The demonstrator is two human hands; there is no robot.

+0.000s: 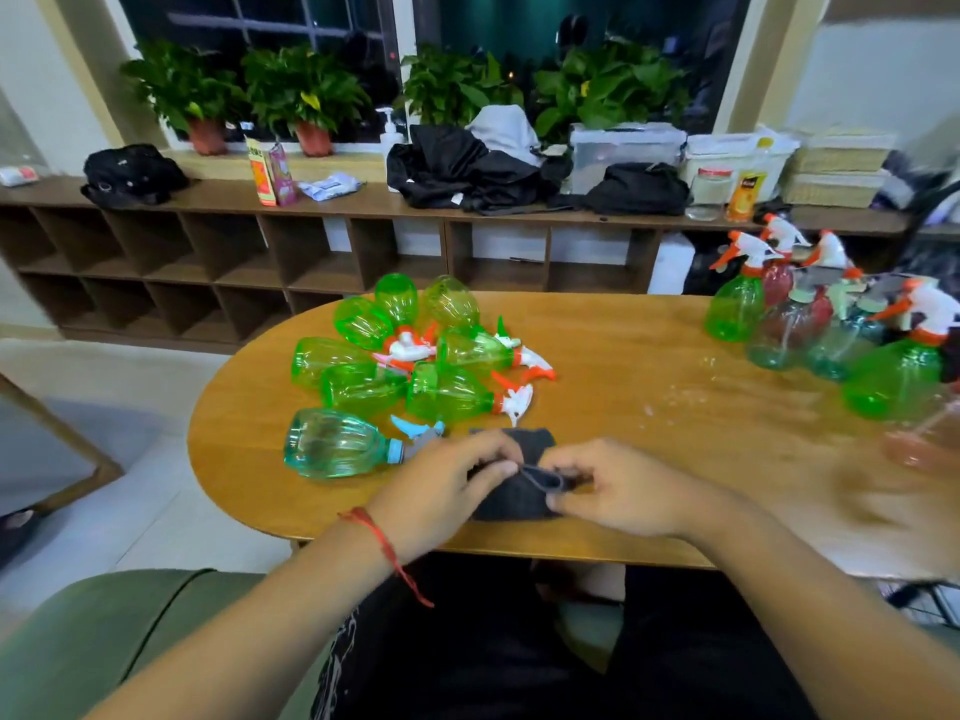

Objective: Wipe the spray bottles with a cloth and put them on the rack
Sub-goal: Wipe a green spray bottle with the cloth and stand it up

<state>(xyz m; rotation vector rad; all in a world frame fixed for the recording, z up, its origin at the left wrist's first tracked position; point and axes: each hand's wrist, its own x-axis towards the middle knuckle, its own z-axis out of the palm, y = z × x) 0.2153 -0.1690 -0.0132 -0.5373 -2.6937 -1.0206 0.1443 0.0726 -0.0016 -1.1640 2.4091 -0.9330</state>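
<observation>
Bright, even indoor light; dark windows; wide-angle bending and blur at right edge

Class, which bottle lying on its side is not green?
The pale teal plastic spray bottle nearest the left hand; the other fallen bottles are green.

both hands (pixel 447 491) (pixel 621 491) pinch the dark cloth (pixel 519 498); green spray bottles (pixel 415 356) lie beyond

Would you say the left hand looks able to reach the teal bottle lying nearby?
Probably yes: the teal bottle lies close beside the left hand, nothing between, though it holds the cloth.
</observation>
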